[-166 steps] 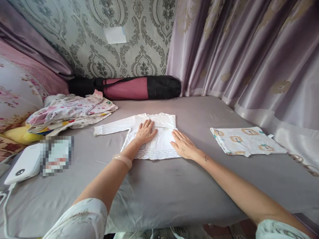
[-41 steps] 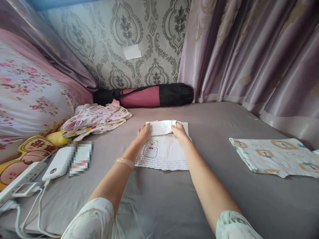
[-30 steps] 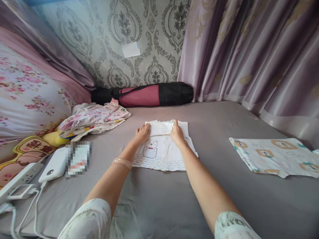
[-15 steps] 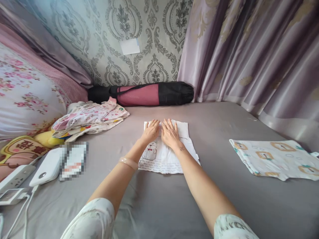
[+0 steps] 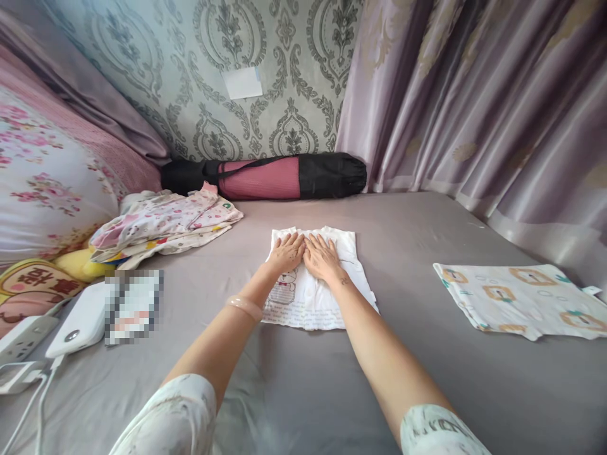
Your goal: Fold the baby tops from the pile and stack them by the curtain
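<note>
A small white garment [image 5: 313, 313] with a bear drawing and rows of lettering lies spread on the grey bed sheet [image 5: 303, 385]. My left hand [image 5: 288, 253] rests flat on its upper left part, above the bear, fingers stretched out. Beside it, my right hand [image 5: 322, 256] lies flat on the upper middle of the cloth. The two hands nearly touch at the fingers, and neither grips anything. Part of the bear print is hidden under my left hand.
To the right lies a folded white cloth with lion prints [image 5: 526, 297]. At left are piled baby clothes [image 5: 165, 221], a white power bank [image 5: 83, 319], a blurred item [image 5: 135, 306] and a power strip [image 5: 26, 338]. A pink and black rolled bag [image 5: 260, 178] lies along the wall.
Both hands have slid slightly toward me over the white garment, staying flat and close together. The view has shifted a little, so surroundings appear slightly farther left.
</note>
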Demonstrator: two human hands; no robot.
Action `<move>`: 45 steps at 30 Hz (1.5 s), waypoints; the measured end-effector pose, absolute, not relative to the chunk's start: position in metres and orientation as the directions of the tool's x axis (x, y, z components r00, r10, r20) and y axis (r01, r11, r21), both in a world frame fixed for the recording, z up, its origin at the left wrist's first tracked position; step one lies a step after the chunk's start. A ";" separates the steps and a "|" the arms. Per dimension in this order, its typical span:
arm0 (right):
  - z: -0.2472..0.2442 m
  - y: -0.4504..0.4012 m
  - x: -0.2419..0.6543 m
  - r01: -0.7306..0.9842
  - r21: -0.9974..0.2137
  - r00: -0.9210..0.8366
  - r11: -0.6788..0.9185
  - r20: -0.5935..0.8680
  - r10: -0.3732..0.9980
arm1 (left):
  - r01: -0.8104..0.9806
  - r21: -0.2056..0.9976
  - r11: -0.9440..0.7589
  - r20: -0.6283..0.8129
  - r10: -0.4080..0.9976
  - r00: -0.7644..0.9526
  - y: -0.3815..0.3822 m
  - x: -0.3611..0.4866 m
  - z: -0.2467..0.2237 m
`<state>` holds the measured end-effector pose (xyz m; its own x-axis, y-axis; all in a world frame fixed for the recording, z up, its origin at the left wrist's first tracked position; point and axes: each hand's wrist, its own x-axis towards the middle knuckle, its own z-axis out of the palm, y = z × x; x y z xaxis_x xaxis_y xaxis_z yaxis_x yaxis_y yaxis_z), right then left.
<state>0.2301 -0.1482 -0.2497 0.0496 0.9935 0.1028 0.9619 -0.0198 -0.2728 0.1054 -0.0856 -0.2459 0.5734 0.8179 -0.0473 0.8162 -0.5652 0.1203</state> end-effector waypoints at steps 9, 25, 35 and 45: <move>-0.254 -0.148 0.237 0.951 -0.276 0.182 -0.139 0.135 0.974 | 0.802 0.112 -0.586 0.040 0.810 0.586 -0.088 0.109 -0.259; -0.255 -0.147 0.241 0.920 -0.283 0.315 -0.272 0.121 0.941 | 0.891 0.072 -0.448 0.127 0.890 0.438 -0.089 0.106 -0.257; -0.254 -0.148 0.243 0.900 -0.321 0.336 -0.294 0.081 0.938 | 0.910 0.101 -0.403 0.155 0.909 0.386 -0.089 0.106 -0.256; -0.260 -0.146 0.255 0.814 -0.302 0.536 -0.496 0.060 0.842 | 0.927 0.137 -0.348 0.120 0.935 0.333 -0.085 0.104 -0.261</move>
